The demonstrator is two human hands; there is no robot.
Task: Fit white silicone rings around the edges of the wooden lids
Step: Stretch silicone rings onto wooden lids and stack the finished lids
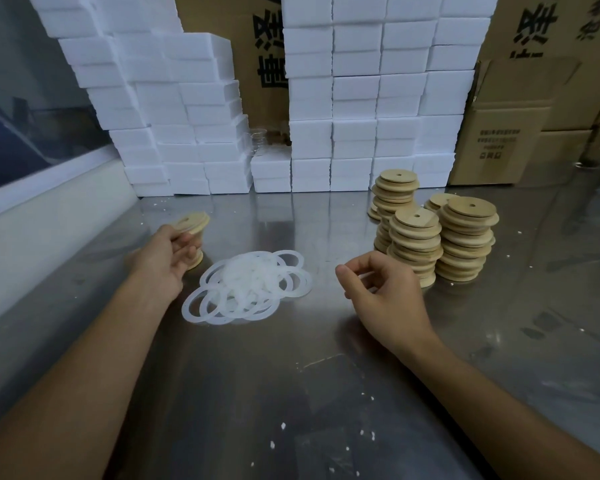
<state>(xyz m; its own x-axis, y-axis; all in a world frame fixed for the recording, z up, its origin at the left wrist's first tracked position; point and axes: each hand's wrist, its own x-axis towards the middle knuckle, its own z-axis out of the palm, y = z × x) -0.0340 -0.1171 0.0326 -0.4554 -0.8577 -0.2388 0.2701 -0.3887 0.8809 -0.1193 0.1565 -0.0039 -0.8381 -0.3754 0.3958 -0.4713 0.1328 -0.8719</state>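
One wooden lid (192,221) | pinched by left hand (168,252) fingers (184,237)

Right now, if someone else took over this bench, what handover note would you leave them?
Left hand grips a wooden lid above another lid on the table; whether it has a ring is unclear.
Right hand is loosely curled and holds nothing that can be made out.
Pile of white silicone rings lies between the hands on the steel table.
Stacks of bare lids stand to the right.
Left: nearly all stacks need rings.
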